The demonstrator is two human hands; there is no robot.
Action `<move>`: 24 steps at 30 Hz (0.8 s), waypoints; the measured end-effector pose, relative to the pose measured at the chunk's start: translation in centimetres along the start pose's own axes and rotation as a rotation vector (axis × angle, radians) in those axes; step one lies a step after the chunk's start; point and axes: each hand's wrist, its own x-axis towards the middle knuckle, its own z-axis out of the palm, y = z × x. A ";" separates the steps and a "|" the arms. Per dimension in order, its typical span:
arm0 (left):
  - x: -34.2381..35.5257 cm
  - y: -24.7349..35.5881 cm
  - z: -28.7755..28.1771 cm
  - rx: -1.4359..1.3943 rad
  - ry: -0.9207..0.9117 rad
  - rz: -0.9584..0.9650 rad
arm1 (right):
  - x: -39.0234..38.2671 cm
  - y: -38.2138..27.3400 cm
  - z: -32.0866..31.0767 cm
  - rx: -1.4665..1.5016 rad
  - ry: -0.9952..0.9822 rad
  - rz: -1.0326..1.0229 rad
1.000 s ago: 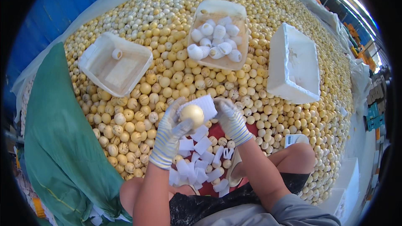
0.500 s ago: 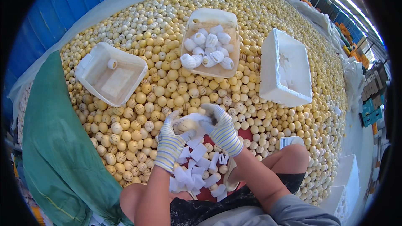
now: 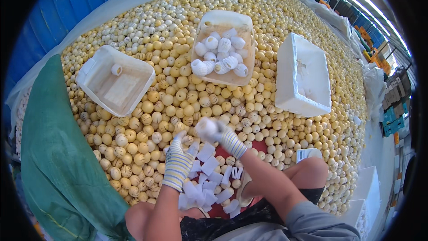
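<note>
My right hand point(image 3: 228, 139), in a striped white glove, grips a pale round melon point(image 3: 206, 128) that seems wrapped in a white foam net; motion blurs it. Lower and to the left, my left hand point(image 3: 178, 163), gloved alike, is apart from the melon with thumb and fingers spread and nothing visible in it. Loose white foam net sleeves point(image 3: 209, 165) lie between my legs, close to that hand. Bare yellow striped melons point(image 3: 147, 119) spread all around both hands.
Ahead stands a white tub point(image 3: 226, 16) with several net-wrapped melons. At left, another tub point(image 3: 117, 90) holds one wrapped melon; at right is a white foam box point(image 3: 290, 80). A small scale point(image 3: 307, 154) sits by my right knee, a green cloth point(image 3: 58, 151) at far left.
My left hand has let go of the melon and dropped lower. My right hand has carried the melon up and slightly left, away from it.
</note>
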 end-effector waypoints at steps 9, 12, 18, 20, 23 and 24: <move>-1.1 0.8 -3.5 0.009 0.044 0.014 | 11.5 -8.8 -8.5 0.224 0.346 0.198; -0.4 1.8 -2.5 -0.121 0.003 -0.054 | 10.3 -6.9 -9.5 -0.155 0.412 0.200; 0.1 1.0 -2.4 -0.115 0.001 -0.029 | 2.8 7.1 -1.7 -1.280 -0.058 0.185; 0.0 1.5 -2.3 -0.123 -0.008 -0.061 | 1.3 10.2 0.3 -1.316 -0.061 0.208; -0.1 1.9 -2.6 -0.077 0.025 -0.056 | 0.4 10.2 1.1 -1.153 -0.027 0.069; -0.1 1.9 -2.6 -0.048 0.037 -0.047 | 0.0 9.8 0.7 -0.990 -0.029 0.065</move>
